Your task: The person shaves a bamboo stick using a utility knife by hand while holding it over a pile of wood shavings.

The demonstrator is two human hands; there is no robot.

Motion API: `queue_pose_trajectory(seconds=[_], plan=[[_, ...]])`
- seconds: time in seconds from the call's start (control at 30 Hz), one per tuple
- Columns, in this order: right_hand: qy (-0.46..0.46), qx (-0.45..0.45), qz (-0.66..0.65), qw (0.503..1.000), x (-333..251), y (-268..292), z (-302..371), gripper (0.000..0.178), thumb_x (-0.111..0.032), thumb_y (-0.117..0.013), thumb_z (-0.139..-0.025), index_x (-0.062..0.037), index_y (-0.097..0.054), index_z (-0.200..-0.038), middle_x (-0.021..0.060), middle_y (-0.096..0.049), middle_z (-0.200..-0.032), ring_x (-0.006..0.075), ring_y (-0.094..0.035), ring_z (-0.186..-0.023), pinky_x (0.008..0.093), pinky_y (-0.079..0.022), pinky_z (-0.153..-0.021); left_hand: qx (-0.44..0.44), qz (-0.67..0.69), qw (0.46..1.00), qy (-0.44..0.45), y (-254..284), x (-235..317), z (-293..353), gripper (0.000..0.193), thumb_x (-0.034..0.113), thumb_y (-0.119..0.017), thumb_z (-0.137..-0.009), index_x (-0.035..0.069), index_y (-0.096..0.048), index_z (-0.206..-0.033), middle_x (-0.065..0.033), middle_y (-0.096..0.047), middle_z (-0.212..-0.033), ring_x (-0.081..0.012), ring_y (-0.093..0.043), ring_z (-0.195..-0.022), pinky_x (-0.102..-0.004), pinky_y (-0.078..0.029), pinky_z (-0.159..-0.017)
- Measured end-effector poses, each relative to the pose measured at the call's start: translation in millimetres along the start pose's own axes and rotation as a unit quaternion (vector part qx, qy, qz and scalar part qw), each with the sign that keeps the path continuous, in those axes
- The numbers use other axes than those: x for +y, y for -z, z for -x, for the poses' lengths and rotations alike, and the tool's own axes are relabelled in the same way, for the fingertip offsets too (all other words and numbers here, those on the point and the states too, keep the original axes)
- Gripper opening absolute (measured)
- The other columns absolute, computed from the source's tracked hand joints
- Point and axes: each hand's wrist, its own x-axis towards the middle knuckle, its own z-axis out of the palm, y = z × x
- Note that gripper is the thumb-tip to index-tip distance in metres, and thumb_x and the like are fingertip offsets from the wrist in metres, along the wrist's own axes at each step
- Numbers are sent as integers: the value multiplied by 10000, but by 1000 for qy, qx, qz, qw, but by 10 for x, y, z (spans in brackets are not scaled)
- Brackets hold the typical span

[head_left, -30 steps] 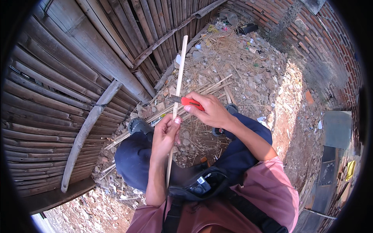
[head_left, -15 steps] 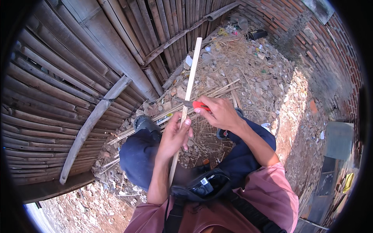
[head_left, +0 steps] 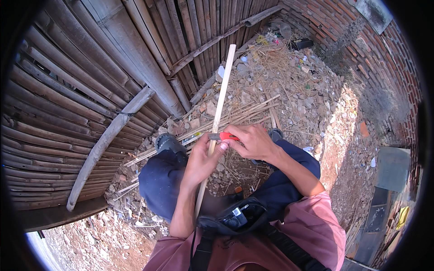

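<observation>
A long pale bamboo strip (head_left: pixel 223 92) slants up and away from my lap. My left hand (head_left: pixel 202 158) is closed round its lower part, with the thumb reaching toward the knife. In my right hand (head_left: pixel 252 141) is a red-handled utility knife (head_left: pixel 227 136), gripped with bent fingers. Its grey blade lies across the strip just above my left thumb. The thumbs of both hands are close together there. Below my left hand the strip runs on down to the black bag (head_left: pixel 237 217) at my waist.
More thin bamboo strips (head_left: pixel 253 107) lie on the rubble ground beyond my feet. A bamboo slat wall (head_left: pixel 58 122) with a curved pole (head_left: pixel 108 147) stands on the left. To the right rises a brick wall (head_left: pixel 379 63), with grey boards (head_left: pixel 394 168) near it.
My right hand has drawn the knife down the strip toward me, to just by my left thumb. My left hand still holds the strip in nearly the same place.
</observation>
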Motion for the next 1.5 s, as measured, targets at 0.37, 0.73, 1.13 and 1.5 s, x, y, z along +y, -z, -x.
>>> queue_pose_trajectory(seconds=[0.37,0.73,1.13,1.5], plan=[[22,35,-17,999,8,-82,-13,186,-277,-695,-1015,-113,-684,-1103,139,-751,-811,355,-742,-718,488,-542,-610,30,-44,996,-74,-15,-127,-48,319,251,-741,-1066,41,-612,-1267,99,-529,-719,3,-412,-549,-233,-310,-476],[20,52,-7,998,-35,-67,-12,182,-250,-717,-994,-108,-696,-1106,123,-767,-822,339,-754,-716,461,-561,-594,42,-39,996,-72,-16,-134,-51,271,213,-738,-1063,-16,-651,-1179,-51,-721,-967,-98,-597,-892,-317,-519,-806],[-3,70,19,997,-81,-79,-10,189,-282,-708,-1006,-112,-695,-1090,121,-757,-790,353,-723,-640,474,-531,-541,78,-63,991,-90,-65,-223,-114,219,178,-734,-1058,-11,-666,-1145,-53,-703,-892,-101,-575,-811,-319,-504,-753],[-24,123,62,990,-157,-129,-25,196,-271,-694,-1018,-93,-685,-1099,128,-761,-821,351,-734,-644,456,-555,-540,119,-82,985,-90,-122,-164,-121,246,233,-710,-1083,-12,-686,-1082,6,-582,-772,-78,-455,-727,-305,-424,-645]])
